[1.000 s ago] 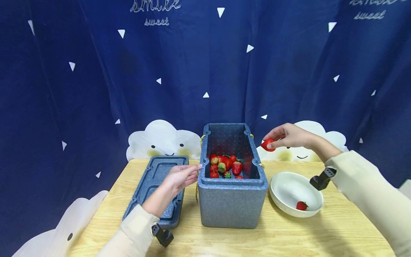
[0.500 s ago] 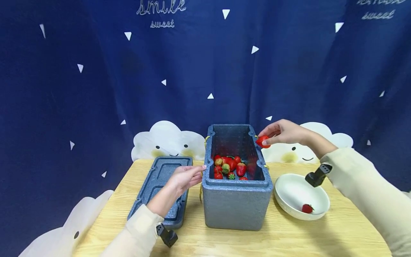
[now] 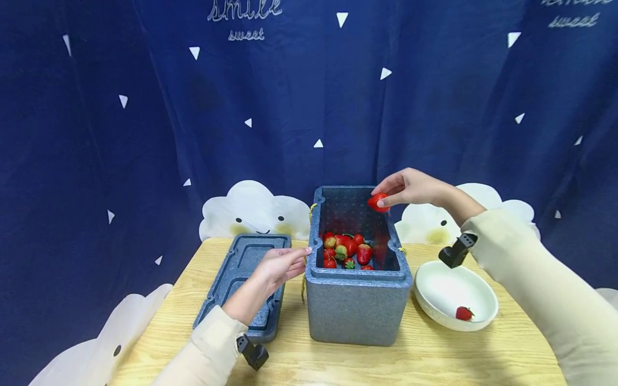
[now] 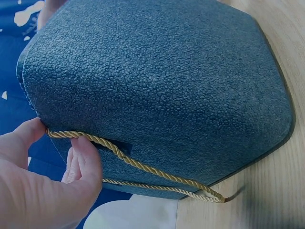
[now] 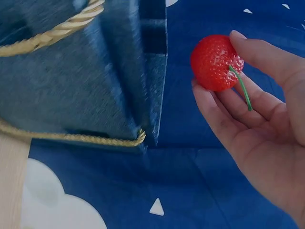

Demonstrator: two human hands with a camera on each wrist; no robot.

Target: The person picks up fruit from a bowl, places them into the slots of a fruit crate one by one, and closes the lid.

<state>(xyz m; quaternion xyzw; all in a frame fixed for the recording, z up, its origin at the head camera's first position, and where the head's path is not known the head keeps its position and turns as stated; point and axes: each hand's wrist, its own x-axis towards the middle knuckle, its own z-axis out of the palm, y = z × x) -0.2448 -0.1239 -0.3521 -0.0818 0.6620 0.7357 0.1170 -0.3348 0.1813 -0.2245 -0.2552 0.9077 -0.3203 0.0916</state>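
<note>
My right hand (image 3: pixel 410 186) pinches a red strawberry (image 3: pixel 378 202) between thumb and fingers, above the far right part of the grey foam box (image 3: pixel 359 305). A thin green stem hangs from this strawberry in the right wrist view. Several more strawberries (image 3: pixel 350 247) lie inside the box, mostly toward its near end. At the box's left rim, my left hand (image 3: pixel 276 268) holds the edge with thumb and fingers. In the left wrist view its fingers touch the yellow rope (image 4: pixel 147 167) on the box's side. The box's far floor is partly hidden.
Left of the box lies its grey lid (image 3: pixel 246 284), partly behind the left forearm. A white bowl (image 3: pixel 427 308) with one strawberry (image 3: pixel 464 313) stands to the right on the wooden table (image 3: pixel 299 364). A blue curtain (image 3: pixel 289 96) hangs behind.
My right hand has moved left and slightly up with the strawberry, from beside the box to over its opening. The left hand stays at the rim. The head view has shifted slightly.
</note>
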